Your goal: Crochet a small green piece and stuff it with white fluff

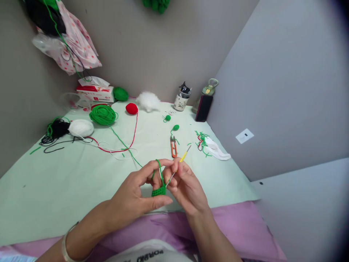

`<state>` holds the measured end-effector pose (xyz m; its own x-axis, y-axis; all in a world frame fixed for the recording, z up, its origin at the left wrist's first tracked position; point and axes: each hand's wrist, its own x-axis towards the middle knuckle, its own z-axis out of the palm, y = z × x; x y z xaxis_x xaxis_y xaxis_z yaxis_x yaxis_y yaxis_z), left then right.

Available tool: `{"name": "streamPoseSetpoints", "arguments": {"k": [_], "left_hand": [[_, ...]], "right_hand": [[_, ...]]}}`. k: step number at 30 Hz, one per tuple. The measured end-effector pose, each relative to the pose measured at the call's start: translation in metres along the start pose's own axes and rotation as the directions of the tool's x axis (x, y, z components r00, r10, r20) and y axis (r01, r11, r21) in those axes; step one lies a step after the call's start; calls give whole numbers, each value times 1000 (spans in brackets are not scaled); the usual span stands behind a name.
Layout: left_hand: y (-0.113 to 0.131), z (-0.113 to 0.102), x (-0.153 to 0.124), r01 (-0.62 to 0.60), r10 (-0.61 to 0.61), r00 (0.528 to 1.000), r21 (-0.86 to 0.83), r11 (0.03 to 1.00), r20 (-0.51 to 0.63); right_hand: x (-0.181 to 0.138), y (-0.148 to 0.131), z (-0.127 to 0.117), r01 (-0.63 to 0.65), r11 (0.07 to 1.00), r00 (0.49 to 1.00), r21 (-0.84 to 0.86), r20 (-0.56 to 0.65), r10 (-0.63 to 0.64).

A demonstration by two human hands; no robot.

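Note:
My left hand [139, 194] pinches a small green crochet piece [159, 190] between thumb and fingers, with green yarn looped over its raised index finger. My right hand [185, 185] grips a crochet hook with a yellow handle [183, 157], its metal tip pointing down into the green piece. The green strand runs back across the pale green table [54, 182] to a green yarn ball [103, 114].
Orange snips [173, 146] lie just beyond my hands. Farther back sit white yarn [81, 127], black yarn [57, 128], a red crochet piece [131, 108], white stuffing [148, 100], a tissue box [95, 92], a cup [181, 100] and yarn scraps on a white cloth [215, 149].

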<state>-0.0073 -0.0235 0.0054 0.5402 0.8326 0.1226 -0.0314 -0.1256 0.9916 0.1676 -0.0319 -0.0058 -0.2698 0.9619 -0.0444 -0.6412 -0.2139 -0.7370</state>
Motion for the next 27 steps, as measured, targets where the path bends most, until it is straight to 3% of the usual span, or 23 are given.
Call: {"name": "streamPoseSetpoints", "arguments": {"k": [3,6,13,19,27], "left_hand": [[-6,1,1,9,-14,997,-64,998,-79],[-11,2,2,6,-39,983,-179,984,-178],[-3,9,0,3,-79,968,-306,952,-237],[-2,12,0,6,-86,972,-347,938,-217],[-10,9,3,31,-102,981,-382,924,-166]], "right_hand": [[2,-1,1,5,1000,999,-2,-37,-5],[4,-4,1,106,993,990,-47,-89,-110],[-1,-5,4,309,923,938,-227,-90,-336],[-4,0,1,438,825,891,-356,51,-451],[-3,5,-7,477,762,869,-438,103,-484]]}}
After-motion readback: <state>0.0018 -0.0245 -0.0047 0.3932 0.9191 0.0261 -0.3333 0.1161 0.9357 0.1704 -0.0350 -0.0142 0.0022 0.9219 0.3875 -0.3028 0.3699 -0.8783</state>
